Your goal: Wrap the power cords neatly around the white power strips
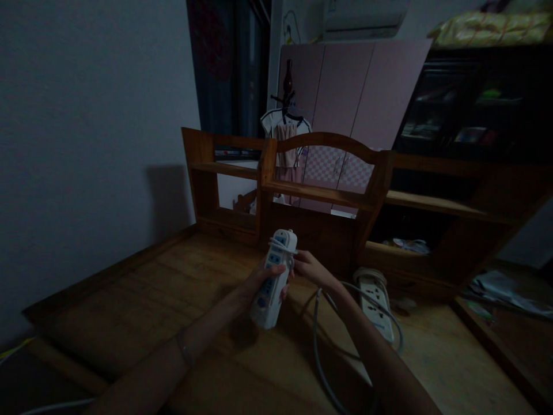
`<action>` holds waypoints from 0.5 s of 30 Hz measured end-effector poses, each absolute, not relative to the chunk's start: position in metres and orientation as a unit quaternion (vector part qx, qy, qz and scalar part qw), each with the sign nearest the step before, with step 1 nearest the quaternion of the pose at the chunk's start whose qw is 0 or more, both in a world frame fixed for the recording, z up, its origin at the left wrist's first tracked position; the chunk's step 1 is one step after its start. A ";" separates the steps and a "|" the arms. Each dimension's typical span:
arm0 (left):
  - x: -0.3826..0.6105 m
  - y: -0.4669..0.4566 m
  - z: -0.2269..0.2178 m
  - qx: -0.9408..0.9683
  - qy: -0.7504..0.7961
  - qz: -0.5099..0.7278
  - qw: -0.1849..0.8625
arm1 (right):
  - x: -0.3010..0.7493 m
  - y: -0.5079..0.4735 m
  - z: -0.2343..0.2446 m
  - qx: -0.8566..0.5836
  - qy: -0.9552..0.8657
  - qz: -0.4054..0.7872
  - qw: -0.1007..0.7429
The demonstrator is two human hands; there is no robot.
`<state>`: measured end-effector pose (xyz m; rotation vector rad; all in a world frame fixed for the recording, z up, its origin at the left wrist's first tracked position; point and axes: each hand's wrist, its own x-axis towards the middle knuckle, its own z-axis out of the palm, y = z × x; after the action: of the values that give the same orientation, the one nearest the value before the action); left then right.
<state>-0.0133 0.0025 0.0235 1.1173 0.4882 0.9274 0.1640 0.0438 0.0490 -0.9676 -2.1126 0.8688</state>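
My left hand (pixel 262 280) is wrapped round the middle of a white power strip (pixel 273 276) with blue sockets, held upright above the wooden desk (pixel 181 300). A turn of its white cord (pixel 322 346) lies across the strip's top. My right hand (pixel 309 266) pinches that cord beside the strip's upper end. The rest of the cord hangs down in a loop over the desk toward me.
A second white power strip (pixel 375 300) lies flat on the desk to the right. A wooden shelf unit (pixel 319 190) stands along the desk's back edge. Papers (pixel 505 288) lie at the far right. A grey wall is on the left.
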 end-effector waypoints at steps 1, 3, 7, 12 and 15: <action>-0.012 0.003 0.024 0.506 0.226 0.428 0.714 | 0.166 0.041 0.053 -0.379 -0.813 0.308 0.316; -0.010 0.005 0.024 0.512 0.241 0.440 0.698 | 0.168 0.036 0.062 -0.410 -0.823 0.254 0.299; -0.005 0.013 0.021 0.530 0.268 0.481 0.645 | 0.172 0.024 0.078 -0.493 -0.820 0.134 0.260; 0.000 0.023 0.015 0.564 0.292 0.511 0.579 | 0.178 0.015 0.093 -0.551 -0.811 0.028 0.195; 0.000 0.025 0.015 0.571 0.304 0.527 0.551 | 0.180 0.009 0.099 -0.569 -0.807 -0.010 0.159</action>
<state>0.0005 0.0248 0.0147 1.3516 0.7182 1.2455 0.1798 0.0092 0.0995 -1.6281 -2.3059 -0.0282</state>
